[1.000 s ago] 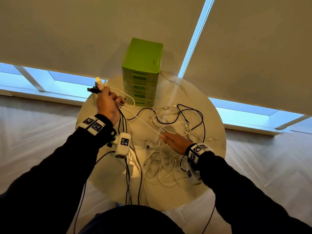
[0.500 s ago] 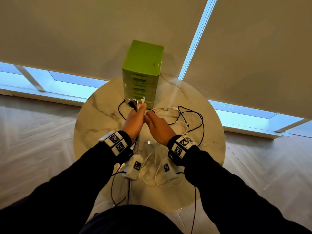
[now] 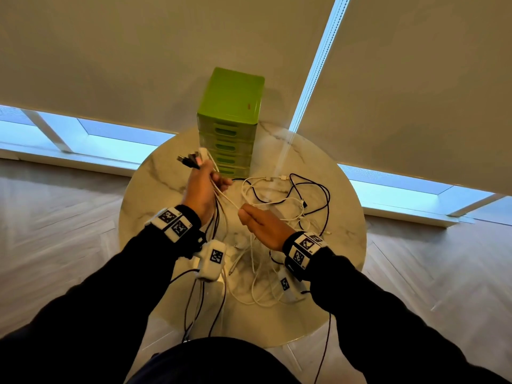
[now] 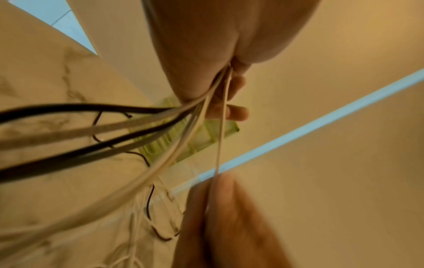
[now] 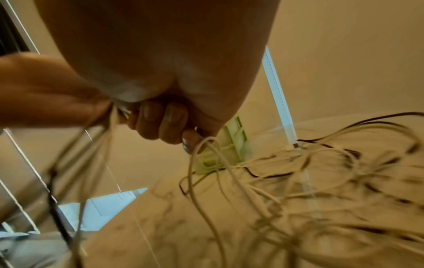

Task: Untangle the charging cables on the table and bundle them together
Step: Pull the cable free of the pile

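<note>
My left hand (image 3: pixel 212 178) is raised over the round marble table (image 3: pixel 155 195) and grips a bunch of black and white cable ends; their plugs (image 3: pixel 191 159) stick out above the fist. In the left wrist view several cables (image 4: pixel 160 117) fan out from that fist (image 4: pixel 229 94). One white cable (image 3: pixel 227 199) runs taut from it to my right hand (image 3: pixel 249 216), which pinches it just right of and below the left. The right wrist view shows the right fingers (image 5: pixel 165 123) curled with a white loop (image 5: pixel 204 145) at them. A loose tangle of cables (image 3: pixel 293 206) lies on the table's right half.
A green drawer unit (image 3: pixel 230 120) stands at the table's far edge, just beyond my left hand. Cables also hang off the near table edge (image 3: pixel 205 309). Roller blinds (image 3: pixel 415 79) and low windows lie behind; wooden floor (image 3: pixel 55 231) surrounds the table.
Half a second ago both hands met by the drawer unit. The left has since moved left with the plug ends; the right has drawn back toward me, stretching a white cable between them.
</note>
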Demonstrator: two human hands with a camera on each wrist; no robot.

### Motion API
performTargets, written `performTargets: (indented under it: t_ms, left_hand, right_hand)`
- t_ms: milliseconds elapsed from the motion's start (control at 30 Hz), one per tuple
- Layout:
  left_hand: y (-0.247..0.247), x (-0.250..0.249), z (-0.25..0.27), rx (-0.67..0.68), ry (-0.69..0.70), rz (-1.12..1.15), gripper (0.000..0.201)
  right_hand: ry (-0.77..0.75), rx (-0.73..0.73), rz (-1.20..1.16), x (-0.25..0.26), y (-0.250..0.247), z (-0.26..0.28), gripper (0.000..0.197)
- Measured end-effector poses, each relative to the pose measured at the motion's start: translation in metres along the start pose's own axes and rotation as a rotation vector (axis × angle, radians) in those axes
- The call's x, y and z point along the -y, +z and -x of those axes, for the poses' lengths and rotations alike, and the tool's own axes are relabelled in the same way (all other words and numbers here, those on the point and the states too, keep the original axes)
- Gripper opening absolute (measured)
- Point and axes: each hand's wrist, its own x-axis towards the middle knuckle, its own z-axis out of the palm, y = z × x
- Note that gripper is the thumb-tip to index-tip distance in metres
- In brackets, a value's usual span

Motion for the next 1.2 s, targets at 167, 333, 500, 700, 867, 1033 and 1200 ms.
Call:
performTargets:
  t_ms: [167,333,500,700,867,1033,1200]
  left_hand:
    - [-0.023,-0.042,-0.011,-0.058,0.064,0.210,0.034]
    - [-0.026,-0.062,-0.003,0.004,0.202,0.071,0.027]
    - [-0.010,-0.033,0.029,0.182,0.262,-0.069,0.028]
    - [0.010,-0.001,0.048,0.266,0.036,0.053,0.032]
    - [0.046,0.001,0.060,0.411,-0.082,0.166,0.029]
    - [0.083,0.004,0.069,0.538,-0.127,0.191,0.028]
    - [0.118,0.022,0.084,0.619,-0.198,0.237,0.026]
  right_hand:
    - [0.119,0.041,0.106,-0.053,-0.002,0.024,0.028]
    - [0.234,0.069,0.251,-0.072,-0.017,0.025,0.037]
    - [0.148,-0.244,0.124,-0.048,-0.031,0.000,0.032]
    - [0.038,-0.219,0.032,-0.011,-0.046,-0.003,0.021]
    - [0.245,-0.155,0.054,-0.048,-0.057,0.041,0.028]
    - [0.386,-0.215,0.015,-0.063,-0.072,0.090,0.033]
    - [0.410,-0.011,0.143,-0.057,-0.069,0.120,0.055]
